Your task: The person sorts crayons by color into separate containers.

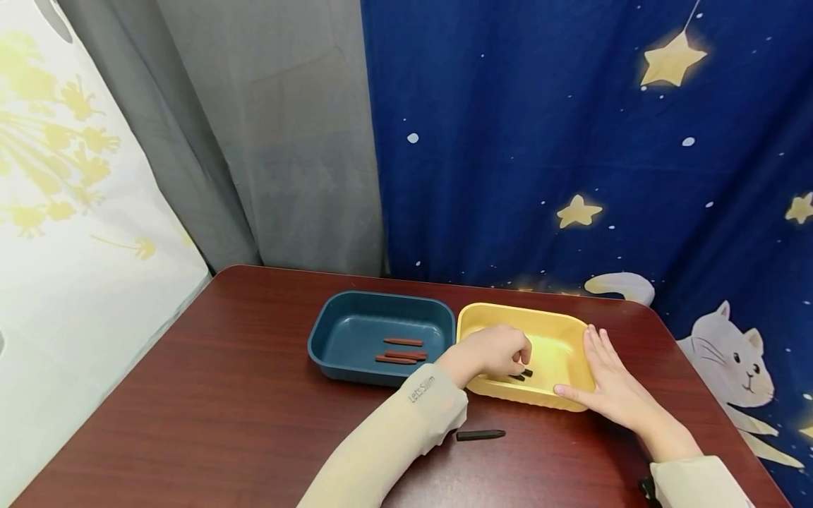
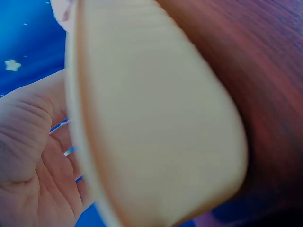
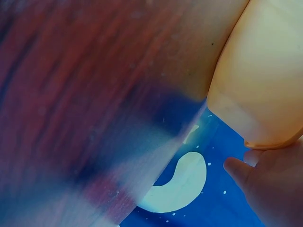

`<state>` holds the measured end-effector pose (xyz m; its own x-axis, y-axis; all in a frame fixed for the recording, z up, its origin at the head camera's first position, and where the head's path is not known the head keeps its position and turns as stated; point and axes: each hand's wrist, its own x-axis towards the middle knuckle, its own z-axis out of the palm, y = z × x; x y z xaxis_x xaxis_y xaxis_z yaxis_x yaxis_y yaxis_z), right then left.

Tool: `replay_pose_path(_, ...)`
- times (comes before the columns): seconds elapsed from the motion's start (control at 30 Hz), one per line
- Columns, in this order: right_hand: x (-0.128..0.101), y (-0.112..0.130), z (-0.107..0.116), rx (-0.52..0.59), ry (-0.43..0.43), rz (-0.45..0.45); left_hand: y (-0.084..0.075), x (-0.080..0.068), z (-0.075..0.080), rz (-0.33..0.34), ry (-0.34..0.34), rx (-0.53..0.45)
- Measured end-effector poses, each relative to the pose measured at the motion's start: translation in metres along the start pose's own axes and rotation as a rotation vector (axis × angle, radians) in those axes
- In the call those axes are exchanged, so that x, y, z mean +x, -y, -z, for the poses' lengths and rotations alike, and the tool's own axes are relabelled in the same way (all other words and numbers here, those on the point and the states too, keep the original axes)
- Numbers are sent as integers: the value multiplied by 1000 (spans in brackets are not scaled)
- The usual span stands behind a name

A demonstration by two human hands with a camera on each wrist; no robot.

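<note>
My left hand [image 1: 498,351] reaches into the yellow tray [image 1: 559,321], its fingers bent down over black crayons [image 1: 519,377] on the floor of the tray. The fingertips are partly hidden, so whether they grip a crayon is unclear. In the left wrist view the tray wall [image 2: 156,109] covers most of the fingers. My right hand [image 1: 612,384] rests against the tray's right end, fingers straight along the outer side and thumb stretched over the near rim. Another black crayon [image 1: 480,435] lies on the table in front of the tray.
A dark blue tray [image 1: 330,353] stands left of the yellow one, holding several reddish-brown crayons [image 1: 403,342]. Both trays sit on a reddish-brown table [image 1: 209,395]. Grey and blue curtains [image 1: 470,162] hang behind its far edge, and a white patterned cloth [image 1: 76,282] is at the left.
</note>
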<state>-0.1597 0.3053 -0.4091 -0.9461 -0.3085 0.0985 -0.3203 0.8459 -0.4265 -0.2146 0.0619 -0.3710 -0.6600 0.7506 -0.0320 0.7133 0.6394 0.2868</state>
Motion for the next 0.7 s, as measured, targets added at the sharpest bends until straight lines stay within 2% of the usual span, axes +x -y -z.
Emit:
replay_pose_path(0.17, 0, 0, 0, 1, 4, 0, -5, -16, 11, -67, -26, 42)
replay_pose_path(0.33, -1, 0, -1, 4, 5, 0, -9, -33, 13, -136, -46, 83)
replay_pose_path(0.7, 0, 0, 1, 3, 12, -3, -21, -76, 19, -198, -106, 128)
